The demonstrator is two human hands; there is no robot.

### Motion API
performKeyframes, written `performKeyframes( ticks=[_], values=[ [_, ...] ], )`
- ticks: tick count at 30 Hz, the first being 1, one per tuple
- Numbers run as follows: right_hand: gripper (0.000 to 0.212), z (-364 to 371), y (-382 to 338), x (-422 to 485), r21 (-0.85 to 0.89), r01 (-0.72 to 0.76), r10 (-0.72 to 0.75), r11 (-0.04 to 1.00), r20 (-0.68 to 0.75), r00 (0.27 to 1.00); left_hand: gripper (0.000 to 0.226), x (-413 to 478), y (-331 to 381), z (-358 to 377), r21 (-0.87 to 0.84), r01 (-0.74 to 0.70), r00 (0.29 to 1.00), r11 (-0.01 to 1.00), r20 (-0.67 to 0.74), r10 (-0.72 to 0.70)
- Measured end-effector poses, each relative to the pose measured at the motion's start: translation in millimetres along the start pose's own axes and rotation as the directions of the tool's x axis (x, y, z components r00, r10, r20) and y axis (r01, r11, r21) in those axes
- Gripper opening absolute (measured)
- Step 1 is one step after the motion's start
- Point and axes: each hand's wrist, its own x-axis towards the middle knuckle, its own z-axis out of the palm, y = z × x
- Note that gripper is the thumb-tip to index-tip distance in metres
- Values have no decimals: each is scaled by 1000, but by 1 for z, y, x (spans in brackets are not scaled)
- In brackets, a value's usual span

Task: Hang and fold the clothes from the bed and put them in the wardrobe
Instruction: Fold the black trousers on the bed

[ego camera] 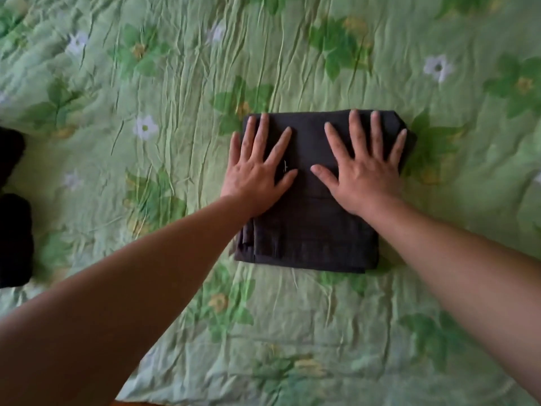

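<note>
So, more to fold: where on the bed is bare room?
Bare bedspread lies between the folded dark garment and the black clothes at the left edge, and beyond the garment. Crowded where left hand and right hand press.

garment (314, 230) | dk grey, folded to neat rect, layered edges showing at near-left corner | lies flat on green floral bed (164, 63), creased surface, just right of ctr | black clothes (14, 238) at far left edge, well apart, partly out of view

Crumpled green floral bedspread (175, 68), soft even light
</note>
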Motion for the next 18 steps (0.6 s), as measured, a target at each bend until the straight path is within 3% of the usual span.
performKeyframes(
  ticks=[7,12,18],
  values=[
    [79,7,-1,6,69,-61,53,996,117,992,75,5,-1,0,-13,6,999,1000,40,-5],
    [76,-11,-20,-51,158,-32,17,987,94,995,72,-53,24,-17,-162,195,980,967,84,-183],
    [76,21,-23,-115,153,17,-39,988,138,990,67,-104,22,11,-233,293,955,927,111,-274]
  ],
)
